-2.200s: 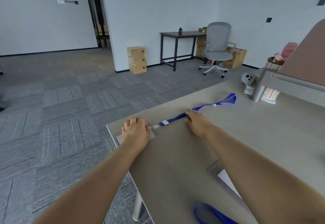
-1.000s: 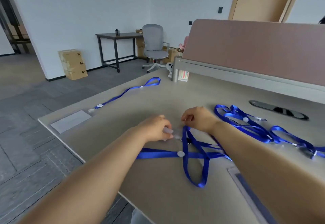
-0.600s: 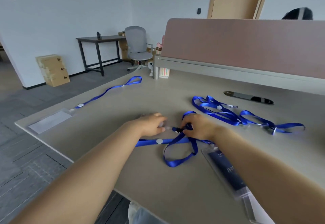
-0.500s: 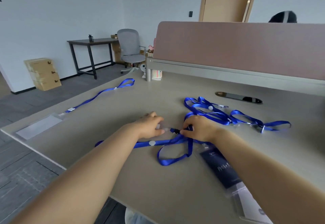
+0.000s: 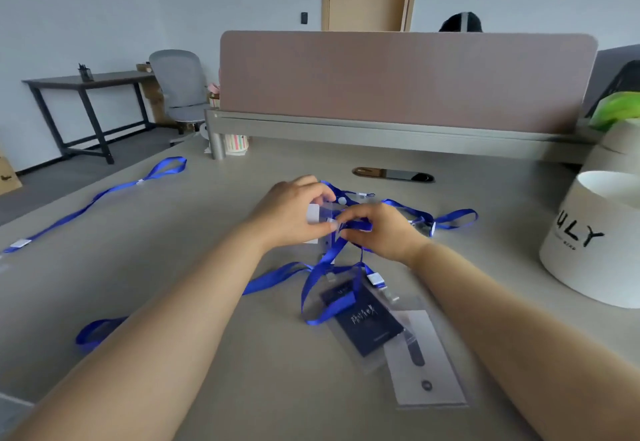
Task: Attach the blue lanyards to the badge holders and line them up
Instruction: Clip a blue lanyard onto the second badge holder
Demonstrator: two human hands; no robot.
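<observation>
My left hand [image 5: 291, 214] and my right hand [image 5: 377, 229] meet above the desk middle. The left pinches a clear badge holder [image 5: 317, 219]; the right pinches the clip end of a blue lanyard [image 5: 322, 264] against it. That lanyard hangs down and loops over the desk toward my left arm. Below the hands lie a dark-card badge holder [image 5: 363, 323] and a white-card badge holder [image 5: 424, 364]. Behind the hands lies a tangle of more blue lanyards [image 5: 446, 217]. One straightened lanyard [image 5: 100, 195] lies stretched out at the far left.
A white round box [image 5: 595, 243] with black lettering stands at the right. A pink divider panel [image 5: 398, 77] closes the desk's far edge, with a cable slot [image 5: 393, 174] in front of it. An office chair [image 5: 180, 84] and dark side table [image 5: 86, 80] stand beyond the desk.
My view has swung right along the desk. My hands have lifted from the desk surface, and the left now holds a clear badge holder against the lanyard clip.
</observation>
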